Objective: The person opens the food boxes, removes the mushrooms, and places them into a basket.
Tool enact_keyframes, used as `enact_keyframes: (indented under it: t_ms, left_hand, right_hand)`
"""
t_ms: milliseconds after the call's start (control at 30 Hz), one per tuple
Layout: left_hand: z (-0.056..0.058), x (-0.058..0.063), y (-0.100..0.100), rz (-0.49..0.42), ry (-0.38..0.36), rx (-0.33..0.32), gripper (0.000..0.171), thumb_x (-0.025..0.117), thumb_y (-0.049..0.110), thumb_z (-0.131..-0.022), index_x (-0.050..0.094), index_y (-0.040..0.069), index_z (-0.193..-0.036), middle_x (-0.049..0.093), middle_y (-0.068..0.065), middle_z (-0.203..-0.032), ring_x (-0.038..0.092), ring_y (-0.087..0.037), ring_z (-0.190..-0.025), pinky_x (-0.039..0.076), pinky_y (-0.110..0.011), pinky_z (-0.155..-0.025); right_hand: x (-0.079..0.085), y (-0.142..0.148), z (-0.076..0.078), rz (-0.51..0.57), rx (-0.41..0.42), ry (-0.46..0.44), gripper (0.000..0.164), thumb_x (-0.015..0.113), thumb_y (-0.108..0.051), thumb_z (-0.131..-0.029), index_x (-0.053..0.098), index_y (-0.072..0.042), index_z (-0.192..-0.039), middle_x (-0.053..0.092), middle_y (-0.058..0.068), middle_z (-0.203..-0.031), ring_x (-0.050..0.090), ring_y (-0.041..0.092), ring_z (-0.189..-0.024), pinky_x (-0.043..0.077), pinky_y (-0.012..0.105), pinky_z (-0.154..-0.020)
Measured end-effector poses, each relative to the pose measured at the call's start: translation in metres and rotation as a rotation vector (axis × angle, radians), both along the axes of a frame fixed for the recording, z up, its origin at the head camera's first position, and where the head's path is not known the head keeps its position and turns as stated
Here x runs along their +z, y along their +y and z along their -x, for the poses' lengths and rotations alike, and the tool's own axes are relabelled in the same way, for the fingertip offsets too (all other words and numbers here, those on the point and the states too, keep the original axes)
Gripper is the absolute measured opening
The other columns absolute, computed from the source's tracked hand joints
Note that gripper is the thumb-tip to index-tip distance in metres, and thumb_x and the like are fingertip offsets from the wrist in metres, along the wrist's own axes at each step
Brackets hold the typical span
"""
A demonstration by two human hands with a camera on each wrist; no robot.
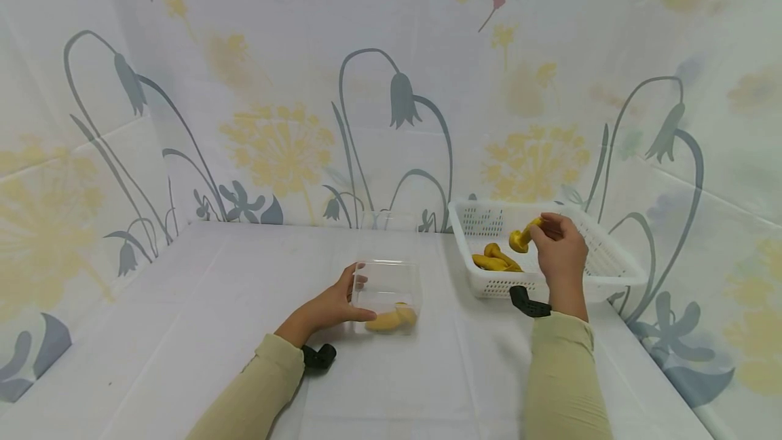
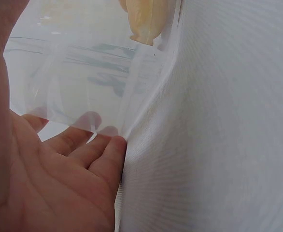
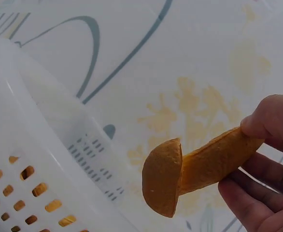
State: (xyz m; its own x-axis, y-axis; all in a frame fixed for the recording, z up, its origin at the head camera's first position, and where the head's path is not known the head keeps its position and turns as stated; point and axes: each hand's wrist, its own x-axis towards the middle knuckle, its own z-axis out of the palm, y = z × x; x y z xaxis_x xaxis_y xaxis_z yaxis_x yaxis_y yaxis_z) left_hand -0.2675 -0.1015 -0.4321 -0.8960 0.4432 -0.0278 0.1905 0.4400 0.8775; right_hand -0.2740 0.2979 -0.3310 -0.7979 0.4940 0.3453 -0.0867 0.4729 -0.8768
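My right hand (image 1: 561, 250) pinches a yellow mushroom (image 3: 204, 169) by its stem, cap away from the fingers, raised over the white basket in the head view. Inside that perforated plastic basket (image 1: 617, 257) lie several more yellow mushrooms (image 1: 493, 260). My left hand (image 1: 336, 304) grips the left side of a clear plastic box (image 1: 387, 280), thumb at the front and fingers toward the back. A yellow mushroom (image 1: 391, 318) lies in the box near its front. From the left wrist, the fingertips (image 2: 115, 145) show at the box's wall, low by the tablecloth.
A white cloth (image 1: 201, 331) covers the table. Behind it hangs a flower-printed curtain (image 1: 293, 73), which also closes off both sides. A faint clear plastic piece (image 1: 389, 221) stands behind the box. The basket's raised rim is just right of the box.
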Motion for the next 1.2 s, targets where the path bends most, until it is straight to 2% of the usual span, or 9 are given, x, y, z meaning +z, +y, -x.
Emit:
enact_keyframes:
  t_ms: [167, 267, 400, 467, 567, 633, 700, 967, 1200]
  left_hand:
    - [-0.001, 0.0, -0.001, -0.003, -0.001, 0.0, 0.112, 0.083, 0.043, -0.073, 0.008, 0.023, -0.154, 0.033, -0.009, -0.156, 0.033, -0.033, -0.144, 0.027, -0.053, -0.115]
    - [-0.001, 0.0, -0.001, -0.004, -0.001, -0.003, 0.113, 0.083, 0.044, -0.073, 0.008, 0.023, -0.154, 0.033, -0.009, -0.156, 0.033, -0.033, -0.143, 0.027, -0.053, -0.115]
    - [-0.001, 0.0, -0.001, -0.011, -0.001, -0.009, 0.113, 0.083, 0.043, -0.073, 0.007, 0.021, -0.154, 0.032, -0.01, -0.156, 0.032, -0.033, -0.144, 0.027, -0.053, -0.115]
    - [-0.002, 0.0, -0.001, -0.011, -0.002, -0.009, 0.113, 0.083, 0.043, -0.074, 0.006, 0.02, -0.154, 0.031, -0.01, -0.156, 0.031, -0.034, -0.144, 0.026, -0.053, -0.115]
    - [-0.002, 0.0, -0.001, -0.008, -0.006, -0.008, 0.113, 0.082, 0.042, -0.074, 0.006, 0.02, -0.154, 0.031, -0.01, -0.157, 0.03, -0.033, -0.145, 0.026, -0.053, -0.116]
    - [-0.002, 0.0, -0.001, -0.009, -0.009, -0.008, 0.113, 0.083, 0.042, -0.074, 0.006, 0.021, -0.154, 0.031, -0.01, -0.156, 0.031, -0.033, -0.144, 0.026, -0.052, -0.116]
    - [-0.001, -0.001, 0.0, -0.011, -0.012, -0.008, 0.113, 0.083, 0.043, -0.074, 0.006, 0.021, -0.154, 0.031, -0.01, -0.156, 0.032, -0.032, -0.144, 0.026, -0.052, -0.116]
    - [-0.001, 0.0, 0.0, -0.01, -0.01, -0.011, 0.113, 0.083, 0.041, -0.074, 0.005, 0.021, -0.154, 0.031, -0.011, -0.156, 0.032, -0.034, -0.144, 0.027, -0.053, -0.115]
    - [-0.002, 0.001, 0.0, -0.004, -0.005, -0.009, 0.112, 0.082, 0.041, -0.075, 0.005, 0.02, -0.154, 0.031, -0.01, -0.157, 0.031, -0.033, -0.145, 0.026, -0.052, -0.116]
  right_hand:
    - [-0.003, 0.006, 0.0, 0.002, -0.065, -0.018, 0.041, 0.056, -0.03, -0.093, 0.055, -0.015, -0.131, 0.062, 0.008, -0.128, 0.06, 0.024, -0.119, 0.05, 0.041, -0.095]
    - [-0.005, 0.009, 0.0, 0.01, -0.083, -0.035, 0.042, 0.057, -0.031, -0.092, 0.055, -0.015, -0.131, 0.06, 0.009, -0.129, 0.059, 0.025, -0.119, 0.055, 0.027, -0.073]
    - [-0.007, 0.012, 0.0, 0.038, -0.085, -0.052, 0.043, 0.057, -0.031, -0.092, 0.055, -0.015, -0.132, 0.059, 0.009, -0.13, 0.058, 0.025, -0.119, 0.045, 0.011, -0.052]
    - [-0.009, 0.014, 0.0, 0.032, -0.092, -0.064, 0.042, 0.056, -0.032, -0.092, 0.055, -0.015, -0.131, 0.059, 0.009, -0.131, 0.058, 0.025, -0.12, 0.052, 0.018, -0.056]
    - [-0.011, 0.016, 0.0, 0.006, -0.102, -0.07, 0.041, 0.055, -0.031, -0.093, 0.056, -0.013, -0.131, 0.06, 0.01, -0.132, 0.058, 0.027, -0.121, 0.058, 0.036, -0.075]
    - [-0.013, 0.017, -0.001, -0.005, -0.103, -0.075, 0.042, 0.055, -0.03, -0.094, 0.055, -0.012, -0.132, 0.059, 0.012, -0.133, 0.057, 0.029, -0.122, 0.054, 0.045, -0.089]
    - [-0.015, 0.018, -0.001, -0.01, -0.1, -0.079, 0.042, 0.054, -0.029, -0.095, 0.054, -0.011, -0.134, 0.059, 0.014, -0.134, 0.057, 0.031, -0.123, 0.05, 0.049, -0.096]
    - [-0.019, 0.022, -0.001, -0.085, -0.117, -0.095, 0.04, 0.051, -0.023, -0.095, 0.057, -0.006, -0.131, 0.061, 0.019, -0.128, 0.057, 0.034, -0.117, 0.048, 0.048, -0.097]
    - [-0.02, 0.025, -0.002, -0.138, -0.174, -0.139, 0.033, 0.048, -0.018, -0.095, 0.065, -0.002, -0.118, 0.064, 0.021, -0.115, 0.055, 0.035, -0.107, 0.047, 0.04, -0.081]
